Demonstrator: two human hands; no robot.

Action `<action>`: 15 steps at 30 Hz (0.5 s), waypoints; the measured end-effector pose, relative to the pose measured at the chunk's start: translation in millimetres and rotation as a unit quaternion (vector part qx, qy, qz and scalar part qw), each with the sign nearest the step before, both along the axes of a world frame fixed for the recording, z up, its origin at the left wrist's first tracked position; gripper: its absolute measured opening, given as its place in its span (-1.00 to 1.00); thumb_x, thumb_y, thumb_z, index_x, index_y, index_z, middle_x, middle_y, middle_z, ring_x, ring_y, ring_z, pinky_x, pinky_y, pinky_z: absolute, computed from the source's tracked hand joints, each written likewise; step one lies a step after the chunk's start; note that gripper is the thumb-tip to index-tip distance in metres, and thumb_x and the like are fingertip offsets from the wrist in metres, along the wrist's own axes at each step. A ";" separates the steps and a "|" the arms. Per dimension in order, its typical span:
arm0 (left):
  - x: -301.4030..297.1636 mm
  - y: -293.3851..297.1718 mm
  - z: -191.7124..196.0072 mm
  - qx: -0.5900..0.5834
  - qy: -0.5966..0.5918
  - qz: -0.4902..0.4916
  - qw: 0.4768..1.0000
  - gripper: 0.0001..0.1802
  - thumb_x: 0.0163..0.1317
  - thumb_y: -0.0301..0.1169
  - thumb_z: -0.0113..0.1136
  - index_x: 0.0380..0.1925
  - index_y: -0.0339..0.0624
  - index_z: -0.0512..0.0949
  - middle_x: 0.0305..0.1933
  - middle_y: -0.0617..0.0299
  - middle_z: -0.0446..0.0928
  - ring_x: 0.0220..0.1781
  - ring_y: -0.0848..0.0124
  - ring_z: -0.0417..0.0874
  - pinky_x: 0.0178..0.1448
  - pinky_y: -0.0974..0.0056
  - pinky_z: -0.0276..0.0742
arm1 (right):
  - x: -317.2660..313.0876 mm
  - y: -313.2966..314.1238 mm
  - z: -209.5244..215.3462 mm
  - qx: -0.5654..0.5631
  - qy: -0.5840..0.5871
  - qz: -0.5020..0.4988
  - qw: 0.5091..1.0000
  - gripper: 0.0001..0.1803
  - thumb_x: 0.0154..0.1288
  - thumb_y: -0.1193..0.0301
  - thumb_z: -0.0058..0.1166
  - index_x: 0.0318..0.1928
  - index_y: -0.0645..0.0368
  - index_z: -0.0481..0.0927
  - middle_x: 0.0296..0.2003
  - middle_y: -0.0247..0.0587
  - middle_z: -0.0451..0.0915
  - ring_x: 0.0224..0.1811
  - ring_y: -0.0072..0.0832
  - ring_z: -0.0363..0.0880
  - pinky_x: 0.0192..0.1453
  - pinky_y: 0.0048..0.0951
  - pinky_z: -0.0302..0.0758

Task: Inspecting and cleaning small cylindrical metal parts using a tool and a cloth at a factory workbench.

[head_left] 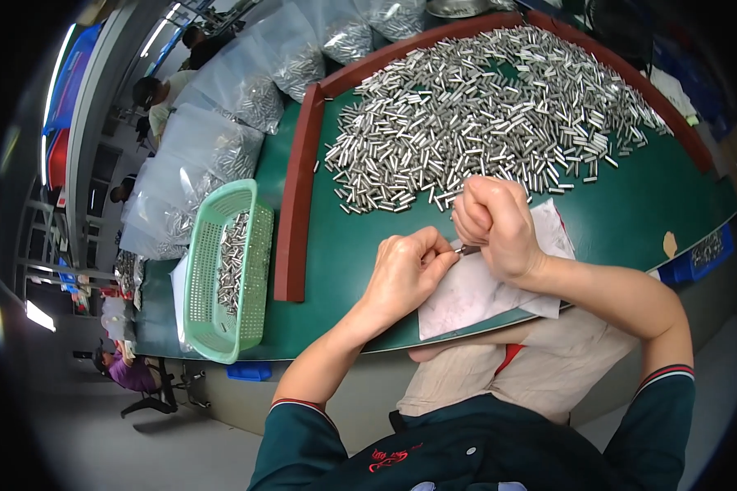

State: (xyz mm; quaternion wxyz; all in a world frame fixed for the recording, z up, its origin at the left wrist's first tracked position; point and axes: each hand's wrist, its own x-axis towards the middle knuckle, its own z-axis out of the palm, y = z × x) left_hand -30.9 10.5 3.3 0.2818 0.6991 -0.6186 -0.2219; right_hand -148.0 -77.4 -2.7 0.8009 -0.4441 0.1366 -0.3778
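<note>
Metal piece point(468, 250) lies between left hand point(404, 273), pinching it, and right hand point(501, 227), fisted, its contents hidden.

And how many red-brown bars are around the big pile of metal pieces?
3: one left of the metal pieces, one behind, one right. I can see all three.
</note>
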 end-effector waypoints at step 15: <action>67.0 -7.2 -21.6 0.043 0.808 -0.025 0.587 -0.77 0.28 -0.26 -0.13 -0.38 -0.19 0.35 -0.60 0.40 0.20 -0.65 0.64 0.10 -0.55 0.54 0.10 | 17.5 -29.6 18.7 -0.799 -0.147 -0.068 0.579 -0.68 -0.38 0.46 -0.03 -0.81 0.10 0.04 -0.77 -0.38 0.00 -0.79 -0.50 0.04 -0.75 -0.50 0.02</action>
